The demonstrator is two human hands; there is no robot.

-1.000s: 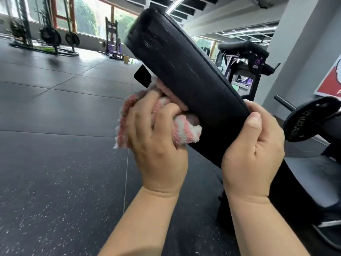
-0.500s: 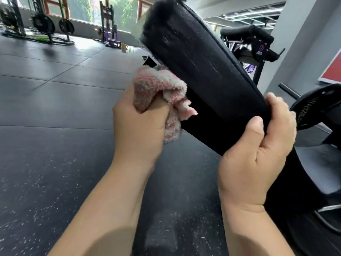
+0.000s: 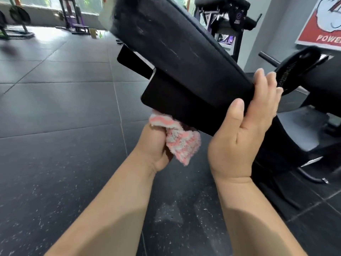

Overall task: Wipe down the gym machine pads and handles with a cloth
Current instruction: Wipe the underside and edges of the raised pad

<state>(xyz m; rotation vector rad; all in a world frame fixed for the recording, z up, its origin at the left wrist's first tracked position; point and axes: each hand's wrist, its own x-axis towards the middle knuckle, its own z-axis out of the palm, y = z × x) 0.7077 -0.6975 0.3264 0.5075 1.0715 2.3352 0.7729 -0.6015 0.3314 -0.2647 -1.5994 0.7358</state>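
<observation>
Open dark speckled rubber floor [image 3: 64, 126] left of and below both forearms; the right side is crowded by a grey machine seat [image 3: 299, 133]. Left hand [image 3: 156, 146] fisted around one bunched pink-and-white fluffy cloth [image 3: 180, 143], which touches the lower edge of the one long tilted black vinyl pad [image 3: 184, 52] just above. Right hand [image 3: 245, 130] grips the pad's near end, thumb on its face, fingers over the right edge. Beyond: one black weight plate [image 3: 295, 71] just right of those fingers, one black-and-purple machine [image 3: 230, 17] at the back.

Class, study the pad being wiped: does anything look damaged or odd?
Yes: pale scratch marks streak the upper face of the pad, so its cover looks worn. The cloth looks fine.
</observation>
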